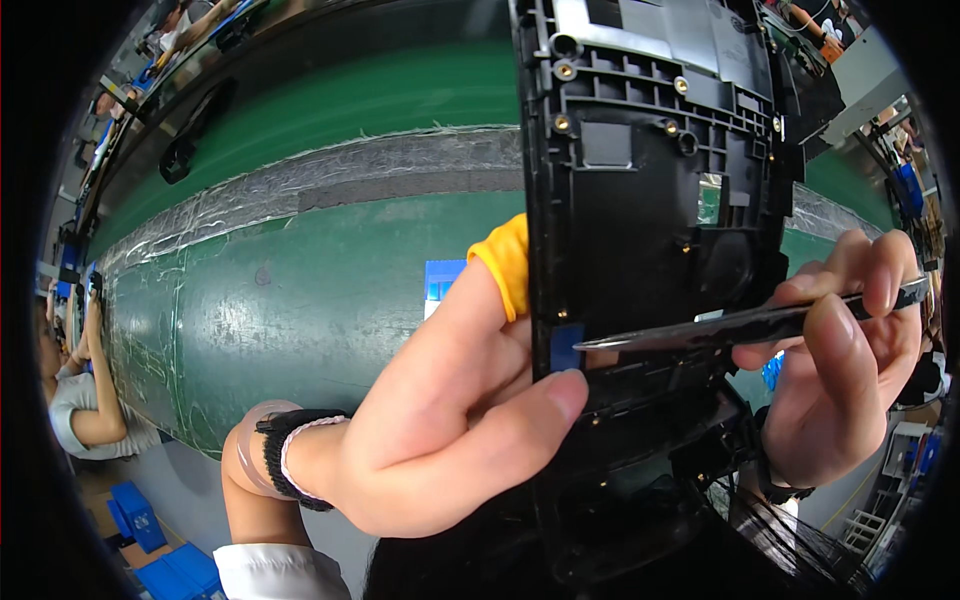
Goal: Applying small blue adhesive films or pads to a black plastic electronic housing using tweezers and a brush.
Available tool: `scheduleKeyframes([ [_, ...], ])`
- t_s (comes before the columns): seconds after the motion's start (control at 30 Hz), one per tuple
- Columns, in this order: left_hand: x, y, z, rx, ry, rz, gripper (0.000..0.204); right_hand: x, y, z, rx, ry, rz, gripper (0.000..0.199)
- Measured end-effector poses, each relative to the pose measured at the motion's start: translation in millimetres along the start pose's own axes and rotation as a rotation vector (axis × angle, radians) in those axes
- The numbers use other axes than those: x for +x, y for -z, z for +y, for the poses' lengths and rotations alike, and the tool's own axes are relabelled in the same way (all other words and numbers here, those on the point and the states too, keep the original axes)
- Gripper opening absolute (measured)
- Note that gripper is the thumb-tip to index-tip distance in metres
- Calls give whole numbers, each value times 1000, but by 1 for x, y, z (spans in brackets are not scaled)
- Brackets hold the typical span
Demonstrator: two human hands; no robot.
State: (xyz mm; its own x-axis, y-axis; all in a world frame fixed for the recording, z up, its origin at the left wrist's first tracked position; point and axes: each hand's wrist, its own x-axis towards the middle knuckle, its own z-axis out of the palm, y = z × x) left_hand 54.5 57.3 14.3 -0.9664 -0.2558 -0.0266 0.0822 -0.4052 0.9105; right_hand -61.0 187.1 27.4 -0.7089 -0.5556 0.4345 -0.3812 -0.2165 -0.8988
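Held upright close in front of me is a black plastic housing with ribs, brass screw inserts and small openings. My left hand grips its left edge, the thumb on the near face and the other fingers mostly behind. A yellow finger cot covers one of those fingers. My right hand pinches a pair of dark metal tweezers that points left across the housing. Their tip is at a small blue film patch just above my left thumb; whether it grips the film I cannot tell.
Behind the housing runs a green work surface with a grey taped strip across it. A blue-and-white item lies beside my left hand. Blue bins stand at the lower left. Another person's arm rests at the left edge.
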Motion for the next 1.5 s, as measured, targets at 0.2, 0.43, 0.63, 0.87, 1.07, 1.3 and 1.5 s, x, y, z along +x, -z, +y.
scheduleKeyframes([
  [0.2,1,-3,1,-12,1,36,57,0,1,-1,-36,16,-71,21],
  [0.43,2,-3,-6,5,-85,48,56,0,0,-1,-40,22,-50,21],
  [0.63,1,-1,-4,29,-37,43,55,0,0,-1,-53,-2,-55,21],
  [0.87,3,1,-8,50,-242,-40,51,3,7,5,153,114,21,18],
  [1.07,2,-2,-3,12,-217,-13,48,14,13,-12,174,9,-209,21],
  [1.3,3,-3,2,42,-103,34,43,15,24,6,-7,20,-219,29],
  [1.5,6,11,7,300,-74,-76,41,16,4,-14,-140,-11,-135,27],
])
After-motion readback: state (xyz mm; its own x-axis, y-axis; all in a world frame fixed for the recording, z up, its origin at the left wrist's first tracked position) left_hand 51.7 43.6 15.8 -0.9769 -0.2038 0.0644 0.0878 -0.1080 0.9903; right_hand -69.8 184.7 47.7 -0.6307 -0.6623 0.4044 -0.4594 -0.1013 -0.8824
